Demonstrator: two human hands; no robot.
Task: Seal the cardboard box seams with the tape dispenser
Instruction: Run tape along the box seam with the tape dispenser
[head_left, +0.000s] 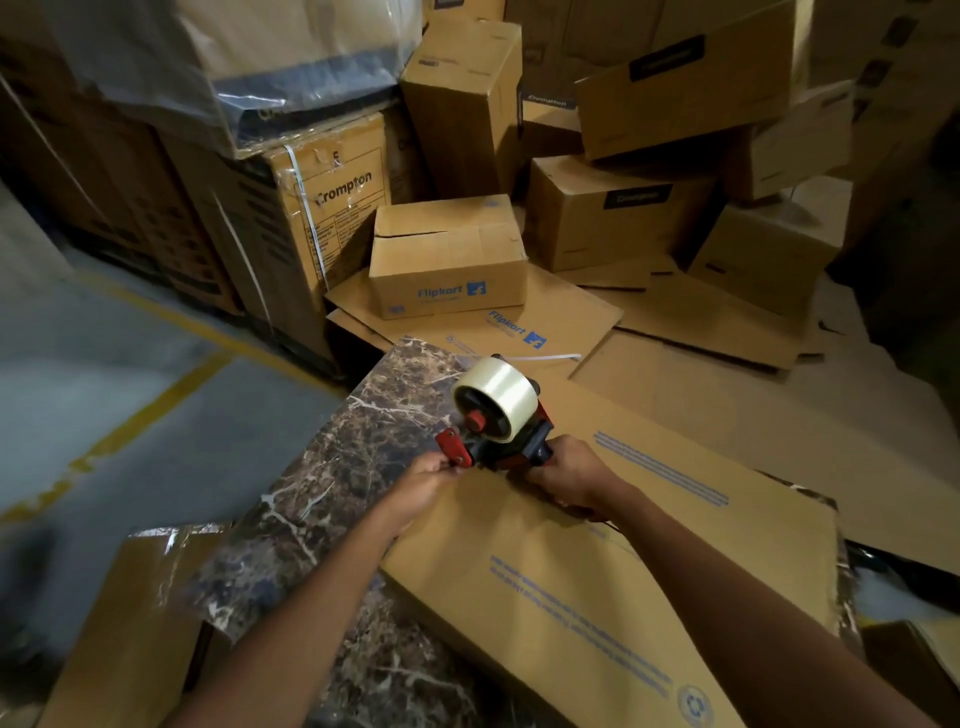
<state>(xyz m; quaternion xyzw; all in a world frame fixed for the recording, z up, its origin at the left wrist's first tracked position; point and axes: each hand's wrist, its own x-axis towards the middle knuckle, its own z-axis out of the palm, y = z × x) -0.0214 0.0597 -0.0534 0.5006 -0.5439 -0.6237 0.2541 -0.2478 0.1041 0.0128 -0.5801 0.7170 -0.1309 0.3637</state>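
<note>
The marble slab (332, 467) gives you a firm bed to work on. Your left hand (423, 480) pinches the red front end of the tape dispenser (496, 415), probably to free the tape's end. The dispenser is held roll-up. Your right hand (569, 478) is curled tight round its handle to steer it. The flat cardboard box (597, 571) lies on the slab under both hands, with the dispenser at its far edge. I see no tape on the box.

Red tape dispenser (511, 447) with clear roll (496, 397) rests at edge of flat cardboard box (623, 561).
</note>
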